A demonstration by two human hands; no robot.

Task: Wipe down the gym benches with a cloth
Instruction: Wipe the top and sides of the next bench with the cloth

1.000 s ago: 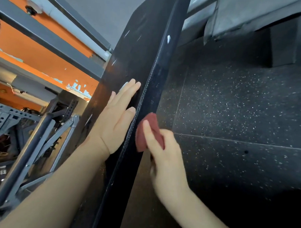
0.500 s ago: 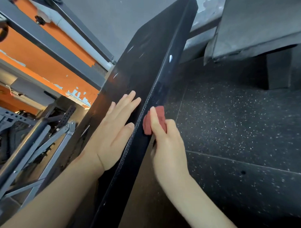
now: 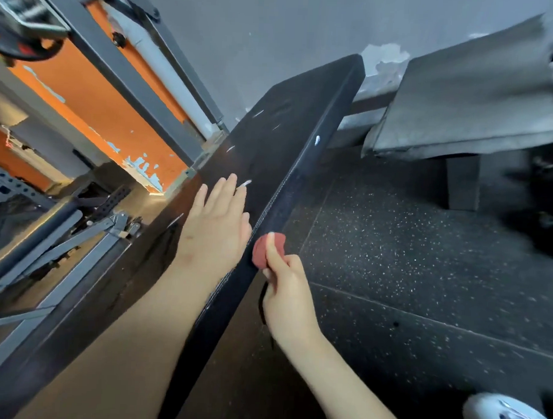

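A small dark-red cloth (image 3: 260, 252), bunched into a wad, is pressed against the stitched side edge of a black padded gym bench (image 3: 287, 125), its scuffed top flecked with pale nicks. The right hand (image 3: 289, 299) pinches the cloth, forefinger laid over it. The left hand (image 3: 215, 229) lies flat, fingers straight, on the bench top just beside. Speckled rubber floor (image 3: 408, 261) spreads below.
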